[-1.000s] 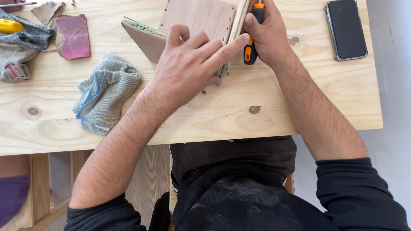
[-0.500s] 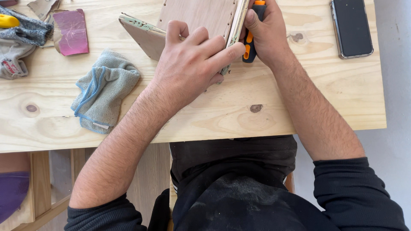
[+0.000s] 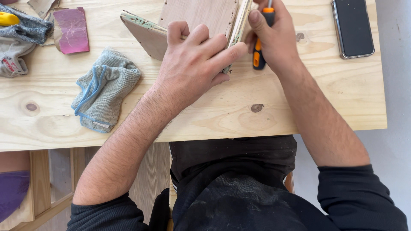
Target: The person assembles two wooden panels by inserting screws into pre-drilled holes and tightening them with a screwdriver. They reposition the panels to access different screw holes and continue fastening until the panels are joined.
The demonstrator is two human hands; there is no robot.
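nearest me, my dark-sleeved forearms reach up over the pale pine plank table (image 3: 274, 115). my left hand (image 3: 195, 70) lies flat, fingers spread and pressing down on the thin brown wooden panel with a row of small holes along its edge (image 3: 199, 15), which sits at the table's far side with one corner jutting left. my right hand (image 3: 276, 38) is closed tight around the orange-and-black handled tool (image 3: 259, 51), held against the panel's right edge. i judge the edge work partway along: the rim looks rough and flecked, not clean. to the left lie a crumpled grey-green cloth with blue trim (image 3: 105, 87), a pink sheet of sandpaper (image 3: 72, 29) and a grey work glove (image 3: 25, 28); a black phone (image 3: 352, 26) lies far right. the tool's tip and the panel's top are cut off, so i can't tell what kind of tool it is.
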